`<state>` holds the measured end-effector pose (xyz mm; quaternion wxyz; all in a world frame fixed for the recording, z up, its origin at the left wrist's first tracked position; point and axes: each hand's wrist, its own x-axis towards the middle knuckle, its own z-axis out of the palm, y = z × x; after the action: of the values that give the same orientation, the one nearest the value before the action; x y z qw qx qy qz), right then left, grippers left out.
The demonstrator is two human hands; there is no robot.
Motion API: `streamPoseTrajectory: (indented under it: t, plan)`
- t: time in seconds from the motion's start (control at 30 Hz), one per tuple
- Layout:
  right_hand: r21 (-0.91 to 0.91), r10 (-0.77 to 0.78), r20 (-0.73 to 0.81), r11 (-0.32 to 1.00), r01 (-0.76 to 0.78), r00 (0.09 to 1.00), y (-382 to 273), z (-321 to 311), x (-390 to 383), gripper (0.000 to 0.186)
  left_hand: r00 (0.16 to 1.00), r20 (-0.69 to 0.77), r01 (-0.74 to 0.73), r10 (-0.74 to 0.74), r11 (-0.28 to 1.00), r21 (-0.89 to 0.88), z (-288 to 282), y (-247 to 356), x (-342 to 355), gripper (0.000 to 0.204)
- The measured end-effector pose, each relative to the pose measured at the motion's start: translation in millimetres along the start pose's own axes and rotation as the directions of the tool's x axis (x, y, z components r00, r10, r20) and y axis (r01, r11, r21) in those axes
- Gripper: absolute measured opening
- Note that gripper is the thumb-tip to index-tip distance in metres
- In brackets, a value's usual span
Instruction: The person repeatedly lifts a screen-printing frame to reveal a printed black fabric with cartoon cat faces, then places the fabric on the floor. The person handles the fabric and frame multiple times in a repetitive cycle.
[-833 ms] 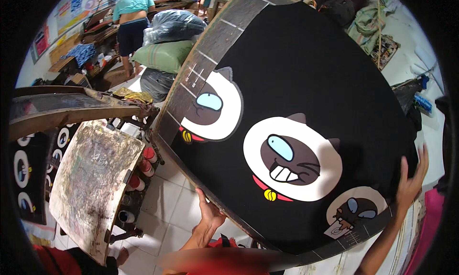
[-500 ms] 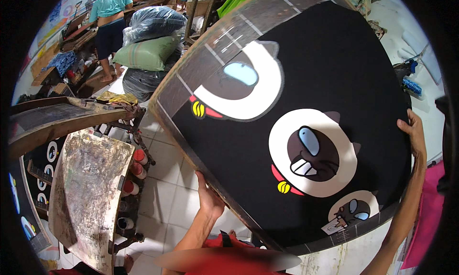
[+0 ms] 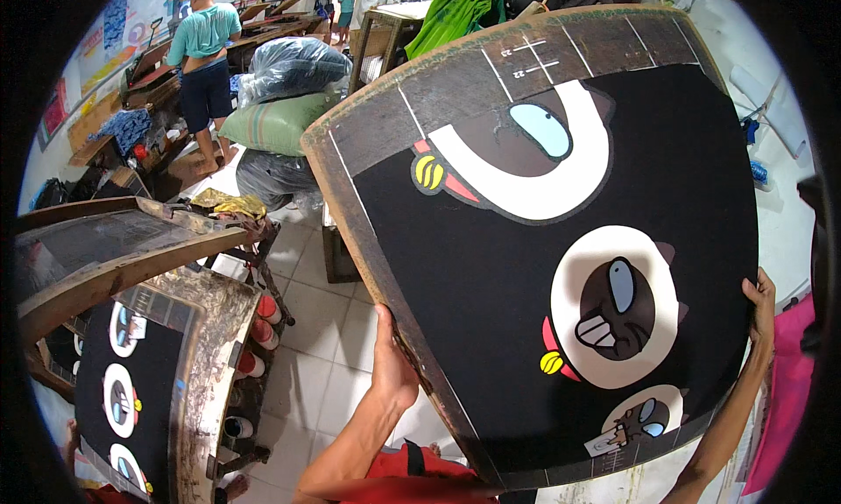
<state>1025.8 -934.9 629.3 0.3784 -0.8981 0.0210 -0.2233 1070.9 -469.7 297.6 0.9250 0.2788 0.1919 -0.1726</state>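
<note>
A large wooden board [image 3: 534,59] with white measuring lines along its edge fills the right side, tilted up in front of me. Black fabric [image 3: 473,302] covers most of it, printed with dark cartoon animal faces ringed in white, with red collars and yellow bells. My left hand [image 3: 396,364] grips the board's lower left edge, thumb showing along the rim and the other fingers hidden behind. On the opposite edge, my right hand [image 3: 762,307] is closed round the side, its fingers partly out of sight.
At the left, a wooden-framed screen [image 3: 131,267] stands raised over another board [image 3: 215,329] with printed black fabric [image 3: 105,386]. Red-capped bottles [image 3: 263,333] line its side. Another person's hand [image 3: 72,438] is at the lower left. Sacks [image 3: 276,123] and a standing person [image 3: 206,74] are farther back.
The board in my hands has swung clockwise and shifted right, both hands still on it. At the left, a printed black panel now shows where a stained pale board was.
</note>
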Motion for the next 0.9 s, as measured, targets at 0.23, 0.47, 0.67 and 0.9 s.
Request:
streamPoseTrajectory:
  t: [0.23, 0.47, 0.67, 0.9]
  plan:
    - [0.027, -0.006, -0.009, 1.000, 0.006, 1.000, 7.0, -1.1, -17.6, 0.036, 0.996, 0.072, -0.067, 0.060, 0.994, 0.085, -3.1, 0.1, -3.7, 0.108]
    - [0.014, -0.013, -0.022, 1.000, 0.013, 1.000, 10.2, 0.5, -26.7, 0.034, 0.996, 0.064, -0.065, 0.063, 0.998, 0.016, -9.3, -1.0, -8.1, 0.095]
    - [0.083, -0.001, 0.006, 0.997, 0.001, 1.000, 9.8, 1.8, -23.8, 0.033, 0.997, 0.033, -0.067, 0.066, 0.997, 0.042, -7.5, -3.1, -8.6, 0.095]
    - [0.102, 0.007, 0.009, 0.995, -0.008, 1.000, 0.8, 2.9, -16.4, 0.039, 0.997, 0.041, -0.059, 0.060, 0.998, -0.019, -14.0, -6.6, 5.0, 0.097]
